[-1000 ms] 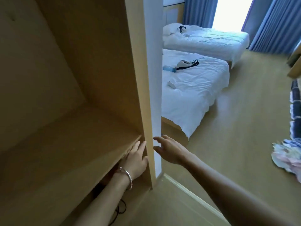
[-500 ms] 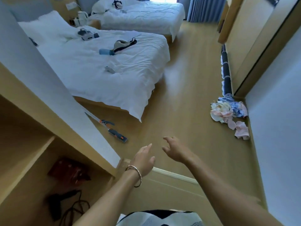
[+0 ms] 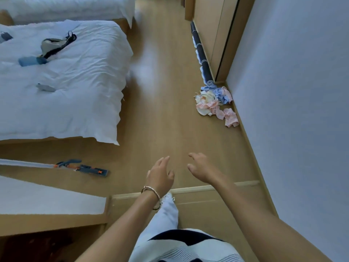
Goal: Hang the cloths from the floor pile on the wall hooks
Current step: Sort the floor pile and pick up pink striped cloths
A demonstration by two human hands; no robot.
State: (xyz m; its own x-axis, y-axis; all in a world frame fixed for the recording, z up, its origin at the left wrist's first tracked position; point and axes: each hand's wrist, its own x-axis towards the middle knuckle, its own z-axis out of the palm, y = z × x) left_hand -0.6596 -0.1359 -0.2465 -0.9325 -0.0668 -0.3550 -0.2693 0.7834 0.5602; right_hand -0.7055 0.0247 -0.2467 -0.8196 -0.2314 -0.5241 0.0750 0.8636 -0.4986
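Observation:
A pile of cloths (image 3: pixel 215 103) in pink, cream and blue lies on the wooden floor against the pale wall (image 3: pixel 294 95) on the right. My left hand (image 3: pixel 160 176), with a bracelet at the wrist, and my right hand (image 3: pixel 202 169) both reach forward over the floor with relaxed fingers, holding nothing. The pile is well ahead of both hands and to the right. No wall hooks are in view.
A white bed (image 3: pixel 62 86) with small items on it fills the left. A flat mop (image 3: pixel 75 166) lies on the floor beside it. A rolled dark mat (image 3: pixel 201 53) runs along a wooden cabinet (image 3: pixel 213 31). A raised threshold strip (image 3: pixel 188 189) crosses the floor under my hands.
The view has swung from the wooden shelf unit to the floor and right wall. Both hands left the shelf's edge and now hover over the floor. The cloth pile looks nearer.

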